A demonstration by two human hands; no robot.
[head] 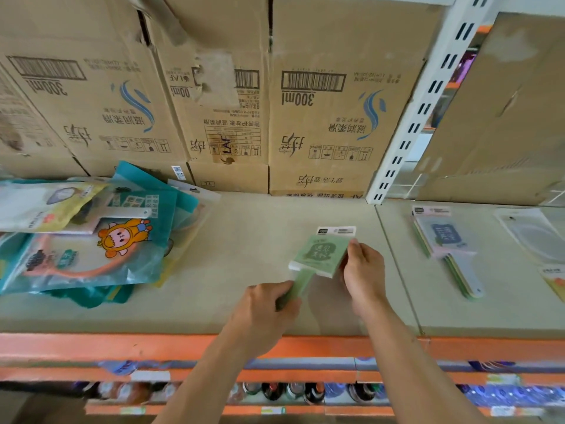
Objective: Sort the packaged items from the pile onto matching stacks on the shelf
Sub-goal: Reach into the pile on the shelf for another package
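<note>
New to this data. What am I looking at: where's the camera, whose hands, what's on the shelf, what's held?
There is no robot here. One wide-angle camera sits on a person's head and looks down at their two bare hands, so this is the only view. The surface is a beige shelf with cardboard boxes along the back. On the left lies a mixed pile of packaged items. On the right is a neat stack of paddle-shaped packs. Both hands hold one green paddle-shaped pack over the middle of the shelf. The left hand grips its handle, and the right hand pinches the edge of its head. It looks like the same kind as the stack on the right.
</note>
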